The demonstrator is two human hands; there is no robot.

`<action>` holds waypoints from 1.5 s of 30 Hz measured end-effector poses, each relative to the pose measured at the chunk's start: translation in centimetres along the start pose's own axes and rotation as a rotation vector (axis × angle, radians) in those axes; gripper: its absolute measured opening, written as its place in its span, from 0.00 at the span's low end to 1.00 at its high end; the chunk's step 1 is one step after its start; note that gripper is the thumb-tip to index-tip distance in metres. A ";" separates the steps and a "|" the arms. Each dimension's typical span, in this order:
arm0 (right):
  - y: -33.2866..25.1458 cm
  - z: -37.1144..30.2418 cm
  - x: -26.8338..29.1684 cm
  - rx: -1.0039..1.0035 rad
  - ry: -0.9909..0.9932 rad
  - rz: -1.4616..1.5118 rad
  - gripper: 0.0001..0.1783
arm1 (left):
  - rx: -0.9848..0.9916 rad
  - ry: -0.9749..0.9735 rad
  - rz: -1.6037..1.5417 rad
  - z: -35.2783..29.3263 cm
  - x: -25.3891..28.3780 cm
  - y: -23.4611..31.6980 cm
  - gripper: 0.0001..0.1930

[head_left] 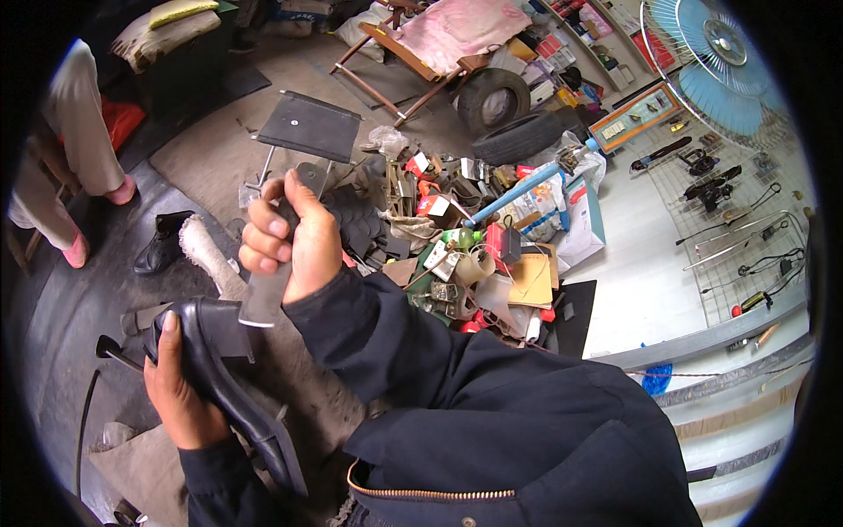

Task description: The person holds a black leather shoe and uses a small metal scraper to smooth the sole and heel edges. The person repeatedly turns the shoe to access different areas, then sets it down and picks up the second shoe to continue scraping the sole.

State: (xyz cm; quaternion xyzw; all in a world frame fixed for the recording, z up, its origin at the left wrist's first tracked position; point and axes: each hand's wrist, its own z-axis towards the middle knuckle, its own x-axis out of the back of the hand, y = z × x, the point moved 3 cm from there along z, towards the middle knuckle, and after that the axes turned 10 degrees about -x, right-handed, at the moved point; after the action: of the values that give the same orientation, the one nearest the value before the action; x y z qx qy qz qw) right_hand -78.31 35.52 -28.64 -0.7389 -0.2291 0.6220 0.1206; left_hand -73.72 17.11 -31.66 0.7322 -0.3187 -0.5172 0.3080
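Over the person's lap (320, 406), the left hand (189, 400) clasps a smooth black leather shoe (232, 386), probably light, stiff-soled and slippery, best held around its side, while the right hand's (299, 235) fingers wrap a flat grey metal blade (263, 299).

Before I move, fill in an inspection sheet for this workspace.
Surface: grey-brown cloth beneath the shoe, darkly marked.
Things in hand: black shoe; flat blade.
Clutter: mixed heap of boxes, containers and scraps beyond the right sleeve.
Grips: left grip holds the shoe; right grip is closed on the blade.
Cables: dark cord-like strip at lower left; cannot tell whether it is a cable.
Surroundings: blue fan, tyres, black stool, another person's legs.
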 end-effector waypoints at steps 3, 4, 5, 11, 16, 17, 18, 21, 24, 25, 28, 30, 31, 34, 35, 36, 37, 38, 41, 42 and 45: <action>-0.5 0.5 0.1 0.057 0.004 0.016 0.18 | 0.012 -0.043 0.033 -0.4 -0.2 0.2 0.16; -0.5 0.7 0.2 0.058 0.000 0.015 0.18 | 0.027 -0.056 0.048 -0.5 -0.1 0.2 0.16; -0.5 0.8 0.2 0.048 -0.002 0.006 0.18 | 0.041 -0.073 0.065 -0.6 -0.1 0.3 0.17; 0.0 0.7 0.3 -0.009 -0.027 0.024 0.18 | 0.085 -0.092 0.098 -0.3 0.5 -0.3 0.19; 0.1 0.8 0.5 -0.043 -0.024 0.028 0.18 | 0.056 -0.105 0.185 0.0 0.9 -0.7 0.22; 0.1 0.9 0.5 -0.051 -0.009 0.042 0.18 | 0.043 -0.121 0.170 0.0 0.9 -0.7 0.22; 0.1 0.8 0.4 -0.048 -0.037 0.033 0.18 | 0.032 -0.151 0.127 0.0 0.8 -0.7 0.21; 0.3 0.8 0.2 -0.017 -0.077 -0.012 0.20 | 0.063 -0.144 0.138 0.1 0.8 -0.8 0.21; 1.3 0.6 -0.1 -0.116 -0.087 -0.050 0.21 | 0.091 -0.151 0.091 0.1 0.8 -0.9 0.20; 1.3 0.5 -0.1 -0.081 -0.091 -0.053 0.22 | 0.104 -0.145 0.088 0.1 0.9 -0.9 0.20; 1.4 0.3 -0.2 -0.080 -0.085 -0.032 0.22 | 0.113 -0.169 0.086 0.1 1.1 -0.9 0.21; 1.4 0.3 -0.2 -0.083 -0.081 -0.021 0.21 | 0.123 -0.186 0.055 0.2 1.2 -0.9 0.21; 1.2 0.4 -0.2 -0.064 -0.082 -0.016 0.21 | 0.144 -0.214 0.027 0.2 1.1 -1.0 0.20; 0.3 1.0 0.4 0.015 0.008 0.034 0.21 | 0.119 -0.170 0.090 0.2 1.3 -1.0 0.20; 0.0 1.1 0.4 0.054 -0.043 0.039 0.21 | 0.124 -0.172 0.084 0.2 1.2 -1.0 0.19; -0.2 1.2 0.7 0.087 -0.003 0.036 0.21 | 0.130 -0.174 0.079 0.2 1.2 -1.0 0.19; -0.2 1.4 0.6 0.071 -0.043 0.027 0.21 | 0.138 -0.177 0.074 0.1 1.1 -1.1 0.19; -0.1 1.5 0.6 0.063 -0.032 0.009 0.21 | 0.144 -0.166 0.059 0.1 1.0 -1.1 0.19; 0.2 1.7 0.1 0.049 -0.098 -0.009 0.22 | 0.149 -0.145 0.036 0.0 0.9 -1.1 0.20; 0.3 1.8 0.1 0.034 -0.093 -0.018 0.22 | 0.142 -0.146 0.044 0.0 0.9 -1.0 0.19; 1.4 1.7 -0.2 -0.122 -0.093 0.014 0.22 | 0.145 -0.160 0.049 0.1 1.0 -1.0 0.20</action>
State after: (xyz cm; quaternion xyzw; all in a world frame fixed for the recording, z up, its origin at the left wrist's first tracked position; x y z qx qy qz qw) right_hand -79.77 34.01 -29.45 -0.7168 -0.2668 0.6414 0.0603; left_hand -73.44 16.91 -33.02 0.7009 -0.3967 -0.5420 0.2400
